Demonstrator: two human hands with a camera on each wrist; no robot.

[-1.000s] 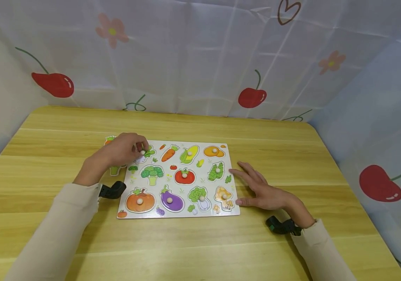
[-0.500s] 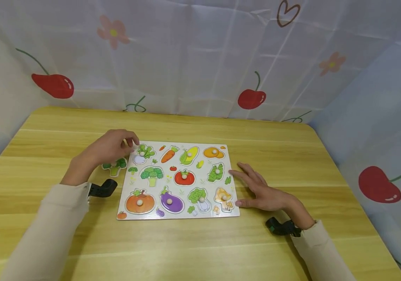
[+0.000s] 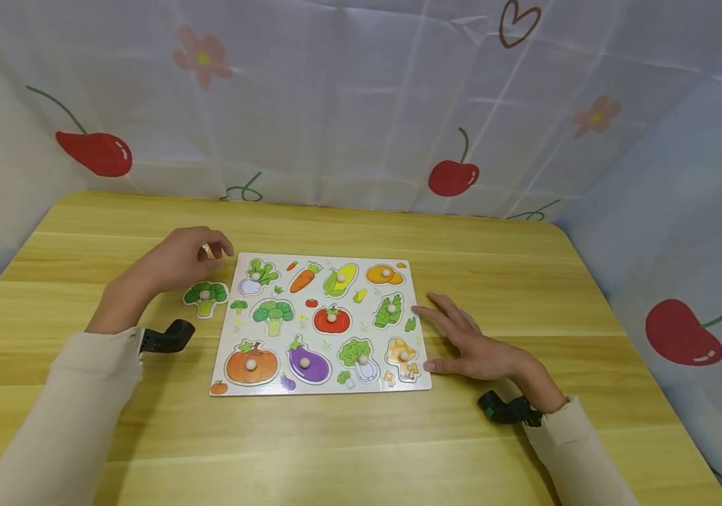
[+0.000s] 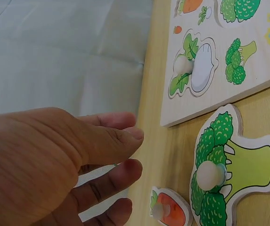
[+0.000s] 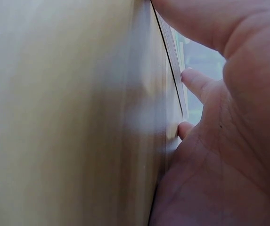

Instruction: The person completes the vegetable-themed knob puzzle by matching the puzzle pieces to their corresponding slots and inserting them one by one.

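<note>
A white wooden vegetable puzzle board (image 3: 307,337) lies flat on the table, most of its pictures topped with round knobs. My left hand (image 3: 180,260) hovers beyond its left edge, fingers loosely bent and holding nothing. Beneath and beside that hand lie a loose broccoli piece (image 3: 206,299) and a loose carrot piece (image 4: 173,209), the carrot covered by the hand in the head view. In the board's far left corner sits the turnip piece (image 4: 196,68). The broccoli (image 3: 274,316) and carrot (image 3: 305,278) places on the board show no knobs. My right hand (image 3: 471,344) touches the board's right edge with spread fingers.
The yellow wooden table (image 3: 361,450) carries the board and loose pieces. A pale curtain (image 3: 336,105) with cherry and flower prints stands behind it, and similar cloth (image 3: 702,246) on the right. Black cameras (image 3: 168,337) are strapped to both wrists.
My left hand has let go of the turnip piece's knob and moved left off the board, uncovering the turnip and then the loose broccoli. My right hand stays in place.
</note>
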